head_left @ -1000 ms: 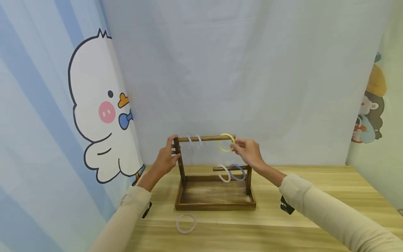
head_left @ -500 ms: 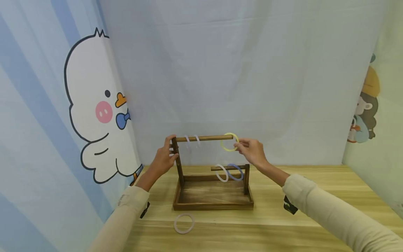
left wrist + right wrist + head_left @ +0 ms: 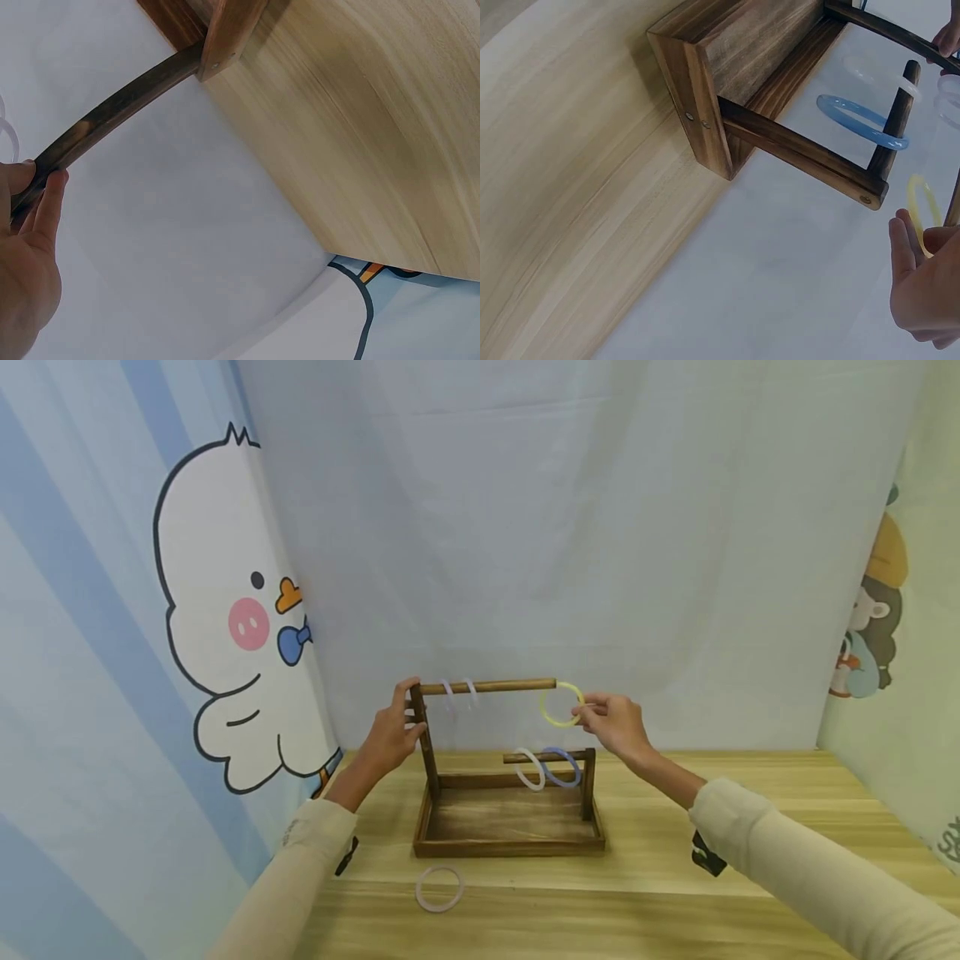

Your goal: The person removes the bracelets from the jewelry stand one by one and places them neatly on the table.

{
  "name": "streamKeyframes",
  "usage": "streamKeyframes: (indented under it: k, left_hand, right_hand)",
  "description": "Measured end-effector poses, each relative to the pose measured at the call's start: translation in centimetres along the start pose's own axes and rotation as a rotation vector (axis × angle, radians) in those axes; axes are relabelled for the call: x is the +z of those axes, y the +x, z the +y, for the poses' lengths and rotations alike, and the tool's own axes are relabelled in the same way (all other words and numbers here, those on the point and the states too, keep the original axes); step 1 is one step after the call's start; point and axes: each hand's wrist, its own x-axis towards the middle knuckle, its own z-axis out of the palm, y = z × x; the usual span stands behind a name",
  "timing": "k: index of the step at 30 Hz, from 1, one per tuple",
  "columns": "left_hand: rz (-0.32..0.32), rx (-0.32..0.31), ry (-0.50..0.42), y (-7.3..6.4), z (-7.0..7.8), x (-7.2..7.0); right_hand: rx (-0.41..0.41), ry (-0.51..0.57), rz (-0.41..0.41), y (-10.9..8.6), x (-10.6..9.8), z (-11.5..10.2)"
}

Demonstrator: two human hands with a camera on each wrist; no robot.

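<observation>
A dark wooden bangle rack (image 3: 510, 852) stands on the table, with a tall upright on its left and a short one on its right. My left hand (image 3: 390, 737) grips the top of the tall upright (image 3: 112, 112), thumb and fingers on either side. At the free end of the upper bar (image 3: 517, 686), my right hand (image 3: 615, 724) pinches a yellow bangle (image 3: 545, 714) by its right edge. Whether the bar's tip is inside that ring, I cannot tell. Two pale lilac bangles (image 3: 472, 693) hang on the upper bar. A white bangle (image 3: 537, 778) and a blue bangle (image 3: 855, 124) hang on the lower bar.
A pale pink bangle (image 3: 439, 909) lies flat on the wood-grain table (image 3: 600, 918) in front of the rack. A grey curtain (image 3: 562, 527) hangs behind, and a blue curtain (image 3: 90, 693) with a duck print stands close on the left.
My right hand has moved right along the upper bar, carrying the yellow bangle from around the bar to its free tip. My left hand stays on the upright.
</observation>
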Motion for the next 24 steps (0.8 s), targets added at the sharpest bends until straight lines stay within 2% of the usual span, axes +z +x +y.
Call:
streamKeyframes:
  k: [24]
  left_hand:
    - [0.01, 0.001, 0.005, 0.2, -0.2, 0.3]
  right_hand:
    - [-0.029, -0.006, -0.064, -1.4, 1.5, -0.9]
